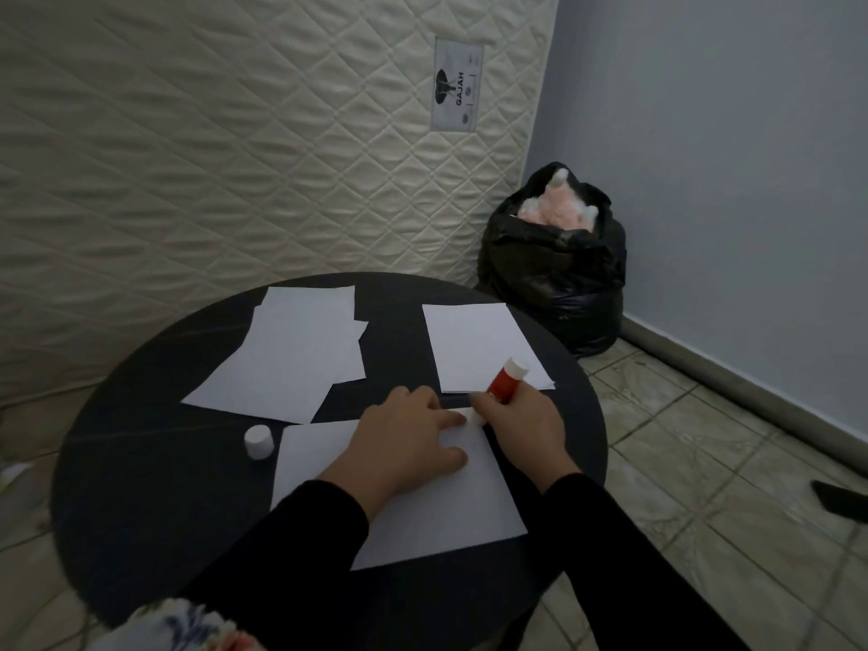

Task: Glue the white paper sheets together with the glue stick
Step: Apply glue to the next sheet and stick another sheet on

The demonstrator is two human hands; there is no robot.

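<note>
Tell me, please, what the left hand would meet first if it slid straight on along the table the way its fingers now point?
Probably the right hand and the glue end of the glue stick it holds: the left hand fingers point right along the near sheet's top edge, almost touching already, though depth is unclear.

Only legible txt: "GAJAH", printed sideways on the label point(458, 84) sewn to the quilted mattress point(235, 157), w/ a dark logo beside it; smaller print unreadable.
</note>
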